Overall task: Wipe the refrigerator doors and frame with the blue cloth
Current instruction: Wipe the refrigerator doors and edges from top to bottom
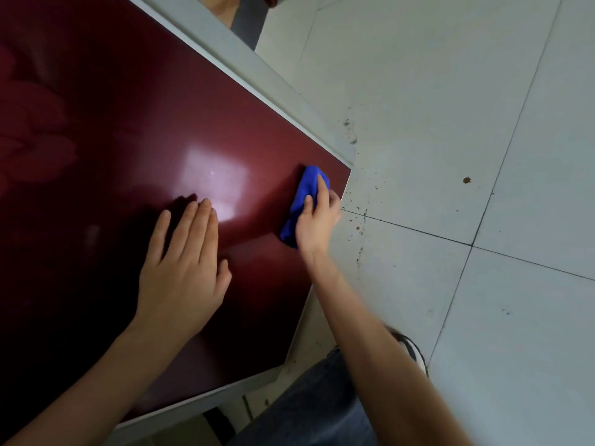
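Observation:
A glossy dark red refrigerator door (pixel 135 130) fills the left and middle of the view, edged by a pale grey frame (pixel 244 56). My right hand (pixel 317 217) grips a bunched blue cloth (pixel 304 194) and holds it against the door near its lower right corner. My left hand (pixel 183 268) lies flat on the door with straight fingers, to the left of the cloth. A bright window reflection sits on the door between the two hands.
Pale floor tiles (pixel 467 123) with dark grout lines spread out to the right, dotted with brown specks close to the door's corner. My jeans-covered leg (pixel 315 410) and a shoe (pixel 415 352) show at the bottom, just beside the door's lower edge.

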